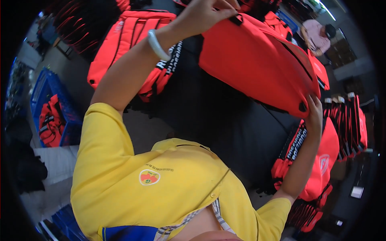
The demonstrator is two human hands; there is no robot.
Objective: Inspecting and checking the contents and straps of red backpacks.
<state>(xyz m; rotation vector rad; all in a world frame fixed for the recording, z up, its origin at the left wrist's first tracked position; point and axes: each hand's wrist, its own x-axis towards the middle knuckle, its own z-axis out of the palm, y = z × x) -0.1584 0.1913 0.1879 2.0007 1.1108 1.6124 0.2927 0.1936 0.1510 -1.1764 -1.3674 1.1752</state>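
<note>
Near the frame's top centre, the left hand (205,14) pinches the red bag (257,60)'s top edge; the right hand (314,114) grips its lower corner at right. Best held taut above the black worktop (217,116).

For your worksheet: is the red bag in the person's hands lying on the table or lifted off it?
Lifted: the red bag hangs above the black table, gripped by left hand and right hand.

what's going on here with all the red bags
A person in a yellow shirt holds up a red bag with both hands over a black table. The left hand grips its top edge near a black tab, and the right hand holds the lower corner. More red bags lie piled around, some in a blue crate.
</note>
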